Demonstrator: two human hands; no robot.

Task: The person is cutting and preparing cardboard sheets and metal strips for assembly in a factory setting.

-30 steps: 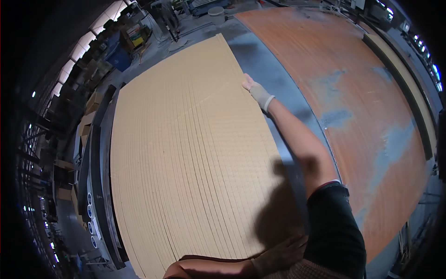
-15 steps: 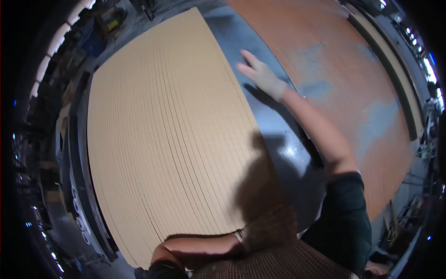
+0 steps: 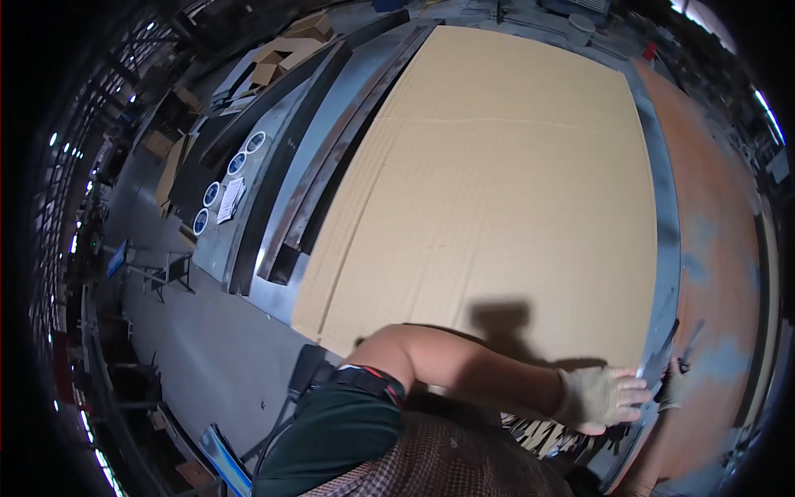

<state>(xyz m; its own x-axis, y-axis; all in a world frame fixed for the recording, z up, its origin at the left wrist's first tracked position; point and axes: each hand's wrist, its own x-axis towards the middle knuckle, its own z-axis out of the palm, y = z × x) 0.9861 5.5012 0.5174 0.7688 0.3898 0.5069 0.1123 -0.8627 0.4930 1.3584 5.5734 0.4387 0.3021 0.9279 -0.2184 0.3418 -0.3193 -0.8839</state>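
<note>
A broad tan cardboard sheet [image 3: 513, 207] lies flat before me, with a few crease lines along its left side. My left arm crosses its near edge. In a pale glove with bare fingertips, my left hand [image 3: 600, 398] rests palm down at the sheet's near right corner, fingers stretched out. Just right of it is my right hand [image 3: 675, 388], also gloved, at the border of the grey metal strip and the orange-brown surface. Its fingers are closed round a slim dark-handled tool [image 3: 684, 362], whose exact kind is too blurred to make out.
Beyond the right edge lies an orange-brown board [image 3: 716, 224] with blue-grey patches. Dark metal bars [image 3: 331, 166] run along the left, beside several white rolls [image 3: 237, 163] on a ledge. Dark and pale scraps [image 3: 542, 435] lie below my left hand. Open cardboard boxes [image 3: 267, 68] stand far left.
My view has swung, and the cardboard now shows far fewer lines. My left arm has stretched rightward across the near edge. My right hand, earlier empty over the metal, is now nearer me with a tool.
</note>
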